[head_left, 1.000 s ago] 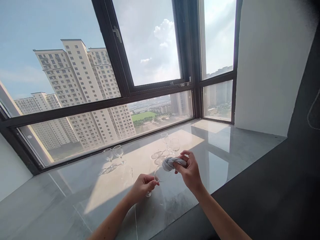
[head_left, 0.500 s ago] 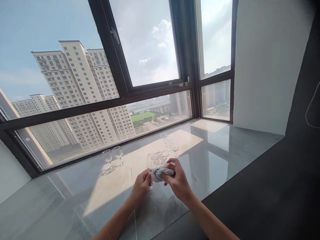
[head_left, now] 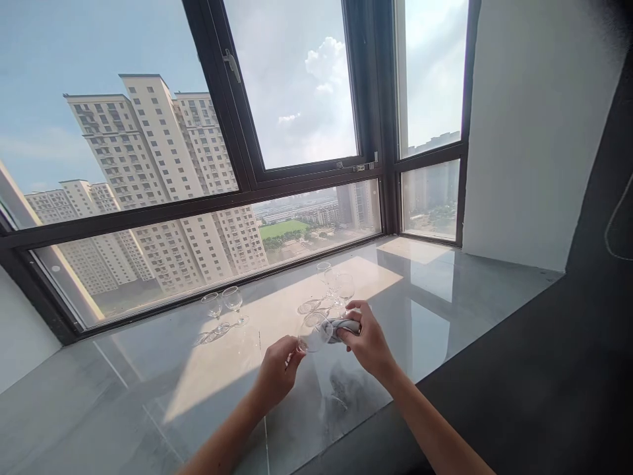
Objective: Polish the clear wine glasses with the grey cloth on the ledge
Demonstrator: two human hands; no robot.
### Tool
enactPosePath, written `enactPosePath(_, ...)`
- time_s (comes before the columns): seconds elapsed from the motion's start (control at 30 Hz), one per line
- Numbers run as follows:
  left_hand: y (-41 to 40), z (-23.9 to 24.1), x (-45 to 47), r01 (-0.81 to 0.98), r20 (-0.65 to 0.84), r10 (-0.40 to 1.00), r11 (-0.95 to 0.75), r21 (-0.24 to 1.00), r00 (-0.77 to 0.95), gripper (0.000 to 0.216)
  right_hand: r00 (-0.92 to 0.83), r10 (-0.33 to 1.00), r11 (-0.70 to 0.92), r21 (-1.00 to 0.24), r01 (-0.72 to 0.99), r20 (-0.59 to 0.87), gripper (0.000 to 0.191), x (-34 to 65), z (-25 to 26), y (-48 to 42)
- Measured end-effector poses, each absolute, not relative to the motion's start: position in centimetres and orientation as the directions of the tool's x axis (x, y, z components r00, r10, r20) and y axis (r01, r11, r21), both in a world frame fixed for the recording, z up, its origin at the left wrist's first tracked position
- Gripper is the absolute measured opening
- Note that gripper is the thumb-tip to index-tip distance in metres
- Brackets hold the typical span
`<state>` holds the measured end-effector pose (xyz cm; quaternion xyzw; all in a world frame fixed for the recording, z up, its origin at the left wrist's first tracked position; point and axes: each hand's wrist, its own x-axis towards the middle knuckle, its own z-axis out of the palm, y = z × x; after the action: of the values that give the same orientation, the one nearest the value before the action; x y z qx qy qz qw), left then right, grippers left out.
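Note:
My left hand (head_left: 277,373) is closed on the stem of a clear wine glass (head_left: 313,332), held tilted above the glossy grey window ledge (head_left: 435,297). My right hand (head_left: 368,342) is closed on a bunched grey cloth (head_left: 343,326) pressed against the glass bowl's right side. Both hands hover over the ledge's middle, near its front edge.
Two clear glasses (head_left: 223,305) stand on the ledge to the left near the window. Further glasses (head_left: 336,287) stand just behind my hands. A dark-framed window (head_left: 247,185) runs along the back, a white wall (head_left: 534,132) at right, a dark floor (head_left: 544,396) at lower right.
The glass has tipped from nearly upright to tilted, its bowl now toward the cloth. My right hand with the cloth moved right and slightly up; my left hand shifted a little lower.

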<state>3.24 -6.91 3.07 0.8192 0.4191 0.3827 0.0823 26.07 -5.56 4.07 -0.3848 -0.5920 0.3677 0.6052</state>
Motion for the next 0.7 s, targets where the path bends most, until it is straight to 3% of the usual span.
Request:
enactPosePath(0.13, -6.5, 2.6, 4.3, 0.272, 0.43, 0.896, -0.443, 0.854, 0.112, 0.026, -0.13, 0.917, 0.353, -0.919, -0.178, 0.377, 0.04, 23.7, 3.0, -6.4)
enactPosePath(0.2, -6.5, 2.7, 4.8, 0.003, 0.3, 0.95, -0.301, 0.954, 0.083, 0.03, -0.121, 0.907, 0.381, -0.909, -0.168, 0.403, 0.038, 22.8, 2.7, -6.8)
enactPosePath(0.3, -6.9, 3.4, 5.2, -0.291, 0.158, 0.981, -0.119, 0.949, 0.115, 0.025, 0.013, 0.893, 0.45, -0.889, -0.082, 0.451, 0.032, 22.3, 2.2, -6.9)
enactPosePath(0.4, -7.5, 4.0, 5.2, -0.436, 0.117, 0.981, -0.039, 0.899, 0.154, 0.016, 0.089, 0.887, 0.458, -0.888, -0.043, 0.453, 0.03, 22.4, 1.8, -6.7)
enactPosePath(0.5, -7.7, 4.2, 5.2, -0.52, 0.105, 0.982, -0.008, 0.854, 0.158, 0.012, -0.018, 0.912, 0.406, -0.907, -0.111, 0.41, 0.034, 22.0, 1.5, -6.9)
enactPosePath(0.63, -7.5, 3.5, 5.5, -0.528, 0.057, 0.991, 0.016, 0.849, 0.122, 0.017, -0.278, 0.895, 0.242, -0.904, -0.353, 0.348, 0.043, 21.1, 1.8, -7.8)
enactPosePath(0.7, -7.4, 3.1, 5.6, -0.517, 0.042, 0.991, 0.032, 0.856, 0.13, 0.02, -0.266, 0.902, 0.205, -0.879, -0.431, 0.341, 0.044, 20.9, 2.3, -8.1)
